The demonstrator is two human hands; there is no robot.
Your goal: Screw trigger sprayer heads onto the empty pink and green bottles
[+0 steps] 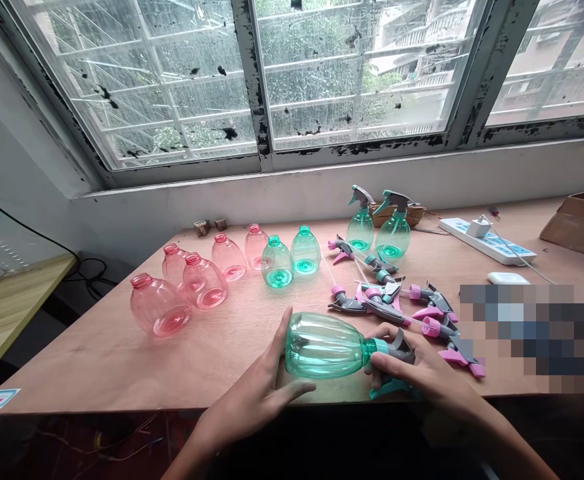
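Note:
A clear green spray bottle (325, 347) lies sideways in the air over the table's front edge, its base to the left. My left hand (259, 387) cups that base, the thumb stretched out below it. My right hand (417, 367) is closed around the grey and teal trigger head (399, 348) at the bottle's neck. Just behind it lies a pile of loose grey and pink trigger heads (387, 307), a few with teal parts. Two green bottles without heads (277, 263) stand upright behind the held one. Further back are two green bottles fitted with trigger heads (393, 237).
Several pink bottles without heads (159, 310) stand on the left of the wooden table (97, 360). A white power strip (487, 241) with a plug and cable lies at the right. Beyond it sits a cardboard box (579, 223). A window (352, 73) rises behind the table.

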